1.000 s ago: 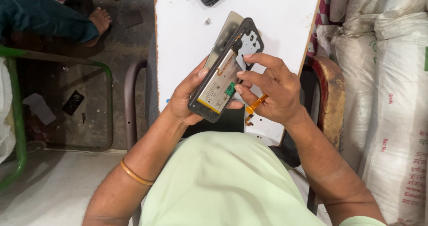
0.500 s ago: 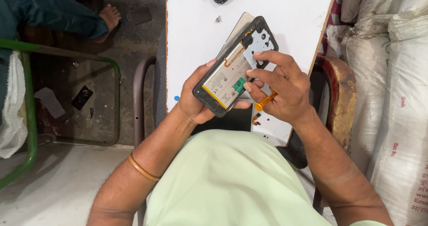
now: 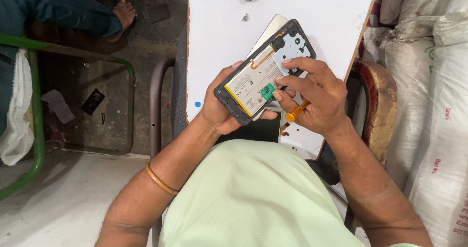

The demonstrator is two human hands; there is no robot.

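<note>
two hands meet over the white table [image 3: 219, 42]: the left hand [image 3: 222, 113] grips the opened phone [image 3: 263, 74] from seven o'clock. at four o'clock of it, the right hand [image 3: 317, 98] pinches a small green part [image 3: 267, 92], an orange-handled tool [image 3: 296, 112] tucked under its fingers.

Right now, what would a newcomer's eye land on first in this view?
The opened phone at centre, back cover off and its pale battery exposed, cradled in the left hand over a white table. The right hand pinches a small green part at the phone's edge and also grips an orange-handled tool. White sacks are stacked along the right side.
</note>
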